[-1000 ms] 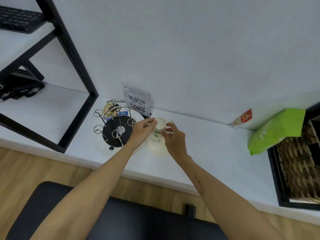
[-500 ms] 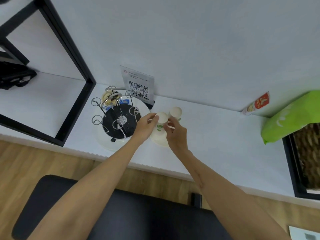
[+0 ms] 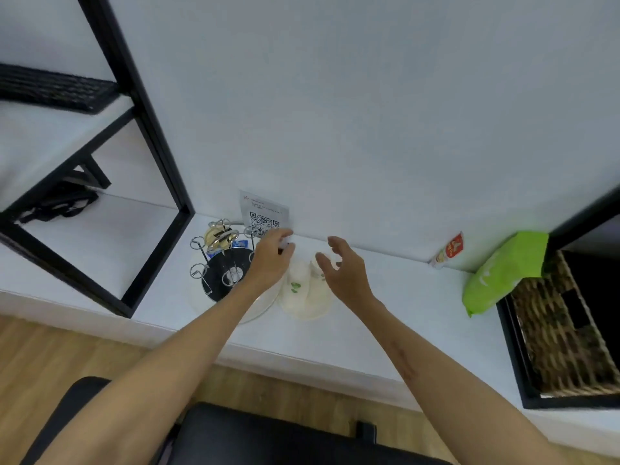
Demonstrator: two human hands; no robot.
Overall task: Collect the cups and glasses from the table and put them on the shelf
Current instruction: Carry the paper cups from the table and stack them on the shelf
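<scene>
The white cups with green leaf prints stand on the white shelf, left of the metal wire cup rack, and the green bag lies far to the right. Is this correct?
Not quite. In the head view the white cups with green leaf prints stand right of the metal wire cup rack, not left of it. They do stand on the white shelf, and the green bag does lie far to the right.

Shelf (image 3: 385,290): cups (image 3: 298,286) between left hand (image 3: 271,260) and right hand (image 3: 342,270), below fingertips (image 3: 330,241); wire rack (image 3: 224,260) left of left fingers; card (image 3: 263,213) behind them; bag (image 3: 503,270) far right.
</scene>
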